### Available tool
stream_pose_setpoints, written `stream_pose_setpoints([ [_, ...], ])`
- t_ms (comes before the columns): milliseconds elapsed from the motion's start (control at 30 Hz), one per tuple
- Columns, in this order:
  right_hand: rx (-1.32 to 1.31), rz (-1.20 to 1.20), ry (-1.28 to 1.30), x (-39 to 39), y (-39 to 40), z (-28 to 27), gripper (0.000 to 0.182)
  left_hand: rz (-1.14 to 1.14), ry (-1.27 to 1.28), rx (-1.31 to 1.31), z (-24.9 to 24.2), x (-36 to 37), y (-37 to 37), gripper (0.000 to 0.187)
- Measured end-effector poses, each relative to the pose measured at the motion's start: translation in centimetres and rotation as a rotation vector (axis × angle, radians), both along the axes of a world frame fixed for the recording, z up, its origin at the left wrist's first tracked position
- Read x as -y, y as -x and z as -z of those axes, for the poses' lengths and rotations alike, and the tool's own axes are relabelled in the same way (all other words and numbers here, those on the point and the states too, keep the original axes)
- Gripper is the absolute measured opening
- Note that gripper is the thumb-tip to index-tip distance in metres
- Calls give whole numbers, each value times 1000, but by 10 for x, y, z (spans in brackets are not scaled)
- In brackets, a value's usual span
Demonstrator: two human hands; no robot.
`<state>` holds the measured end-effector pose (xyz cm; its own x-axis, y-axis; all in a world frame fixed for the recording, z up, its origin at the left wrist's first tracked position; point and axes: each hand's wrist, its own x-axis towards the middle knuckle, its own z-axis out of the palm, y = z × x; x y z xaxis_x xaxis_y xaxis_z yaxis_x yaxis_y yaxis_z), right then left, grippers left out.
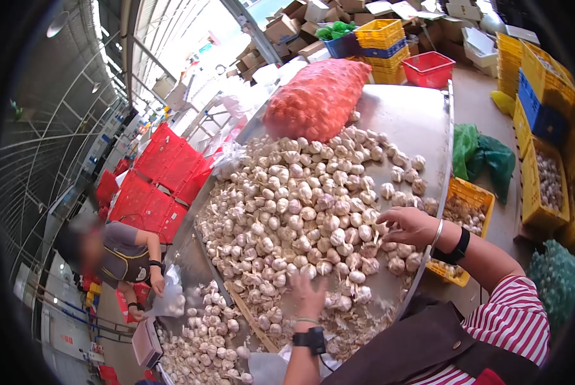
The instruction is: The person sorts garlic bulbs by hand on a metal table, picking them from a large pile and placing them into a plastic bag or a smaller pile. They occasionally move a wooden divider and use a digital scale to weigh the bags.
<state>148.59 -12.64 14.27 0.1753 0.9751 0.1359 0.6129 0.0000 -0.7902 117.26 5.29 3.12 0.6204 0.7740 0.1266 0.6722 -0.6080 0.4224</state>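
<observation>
At the far left, a co-worker (124,253) holds a whitish plastic bag (170,296) to the left of the large garlic pile (287,205). Red crates (147,205) stand beyond that person, and a smaller heap of bulbs (204,337) lies below and left of the large pile, past a wooden strip (252,317). The large pile itself covers much of the metal tabletop (406,122). At its near edge, the left hand (308,293) is blurred, its fingers spread over the bulbs; whether it touches any is unclear. A full red mesh sack (316,99) lies against the pile's far edge. At the pile's right edge, the right hand (408,226) is partly open, fingers curved and apart beside loose bulbs, with no clear grip visible. Right of the pile, beyond the tabletop's rim, sit a yellow crate (488,196) of garlic, green netting (493,160) and stacked yellow crates (536,205).
</observation>
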Motion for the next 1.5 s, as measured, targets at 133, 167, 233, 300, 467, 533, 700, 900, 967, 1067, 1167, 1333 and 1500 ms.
stream_pose_setpoints([
  [133,263,-184,-19,-63,-44,-5,47,-88,100,-196,24,17,-68,82],
  [167,256,-233,-20,-82,-54,-4,48,-92,52,-212,28,19,-79,82],
  [233,289,-298,-49,-124,-71,3,49,-126,-55,-123,49,24,-89,81],
  [300,340,-366,-61,-166,-87,2,54,-162,-66,-128,59,22,-91,80],
  [467,449,-363,-195,-311,-108,19,66,-202,-34,-149,51,19,-93,77],
  [533,457,-352,-251,-374,-110,23,69,-194,-18,-102,49,19,-94,75],
  [700,713,-270,-124,-503,-105,52,69,-241,43,-151,45,18,-95,73],
  [900,838,-438,204,-520,-100,32,63,-275,93,-141,52,18,-91,75],
  [967,787,-499,243,-527,-103,53,61,-259,72,-104,52,16,-92,76],
  [1067,658,-522,235,-491,-101,50,57,-253,57,-202,36,14,-99,75],
  [1167,565,-389,243,-447,-99,59,58,-264,40,-212,40,15,-99,77],
  [1333,561,-420,385,-384,-85,88,55,-275,-13,-188,36,16,-101,79],
  [1500,531,-458,402,-306,-45,106,49,-336,-22,-183,45,22,-99,81],
])
